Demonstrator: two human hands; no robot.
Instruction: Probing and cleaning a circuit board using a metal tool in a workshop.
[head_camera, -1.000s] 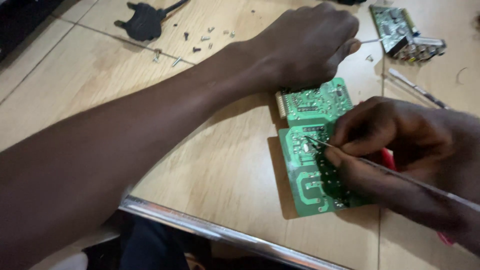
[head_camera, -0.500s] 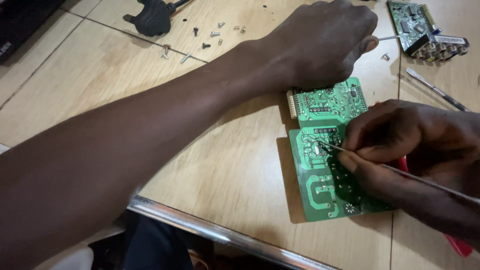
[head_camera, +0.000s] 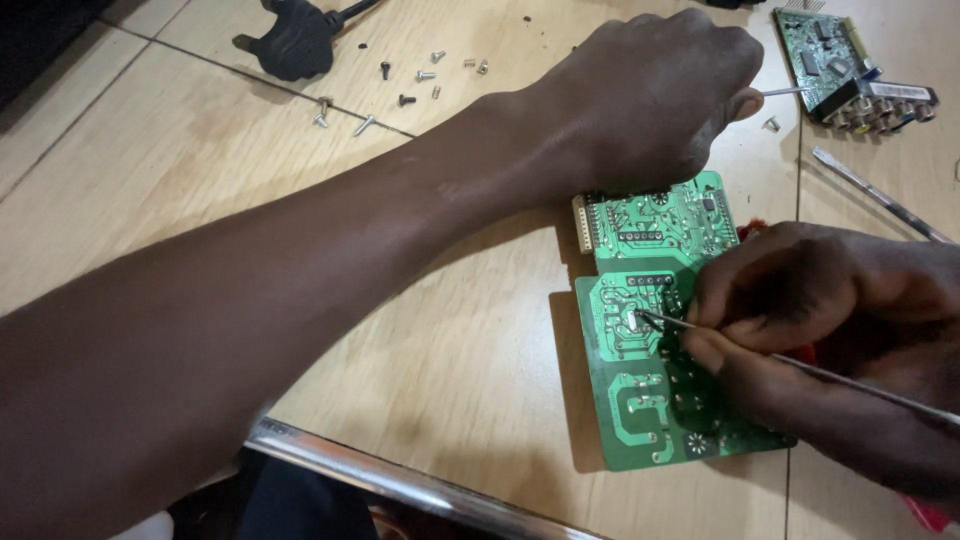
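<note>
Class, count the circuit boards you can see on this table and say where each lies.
2: a large green board under the right hand, and a smaller one at the top right. Hands may hide others.

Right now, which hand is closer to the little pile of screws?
The left hand. It is a fist just right of the loose screws on the table. The right hand is farther off, pressing a thin metal tool onto the green circuit board.

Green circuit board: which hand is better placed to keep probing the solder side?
Right, likely. The right hand holds a thin metal probe with its tip on the green circuit board. The left hand rests fisted at the board's far edge, a thin metal tool poking from it.
</note>
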